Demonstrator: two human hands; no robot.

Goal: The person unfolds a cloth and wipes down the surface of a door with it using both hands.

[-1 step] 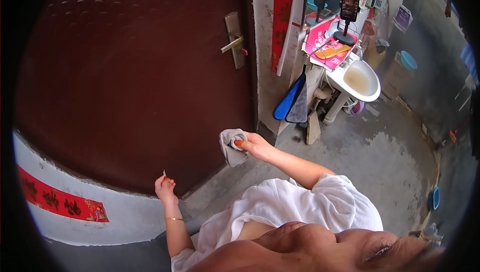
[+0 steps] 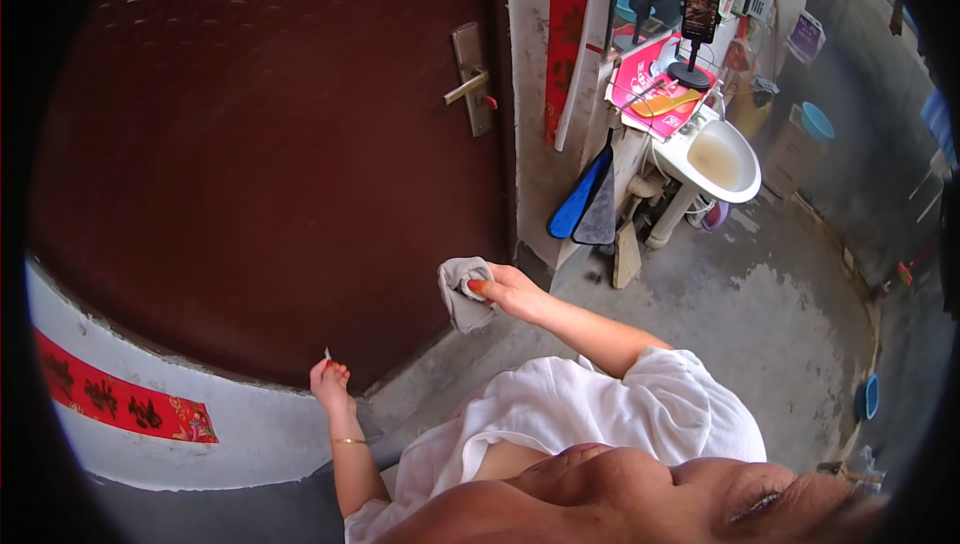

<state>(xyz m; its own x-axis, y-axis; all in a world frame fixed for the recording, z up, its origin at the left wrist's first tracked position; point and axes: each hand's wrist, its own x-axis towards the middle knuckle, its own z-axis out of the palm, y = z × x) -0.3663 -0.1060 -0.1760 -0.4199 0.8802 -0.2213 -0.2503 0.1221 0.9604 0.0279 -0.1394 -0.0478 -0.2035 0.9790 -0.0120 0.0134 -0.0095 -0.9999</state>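
Observation:
My right hand point(image 2: 512, 292) is closed on a crumpled grey cloth point(image 2: 462, 306), with the thumb pressed into its folds. The cloth is held in front of the lower right part of a dark red-brown door point(image 2: 270, 184); whether it touches the door I cannot tell. My left hand point(image 2: 330, 384) is lower and to the left, near the door's bottom edge. Its fingers are pinched together, and a small pale pointed bit point(image 2: 327, 353) sticks up from them, too small to name. A metal handle point(image 2: 467, 87) sits high on the door's right side.
A white washbasin point(image 2: 735, 179) with cloudy water stands at the right. Beside it, a phone on a stand point(image 2: 700, 14) rests above a pink sheet point(image 2: 640, 74). Blue and grey cloths point(image 2: 580, 199) hang below. A blue basin point(image 2: 870, 397) lies by the right wall.

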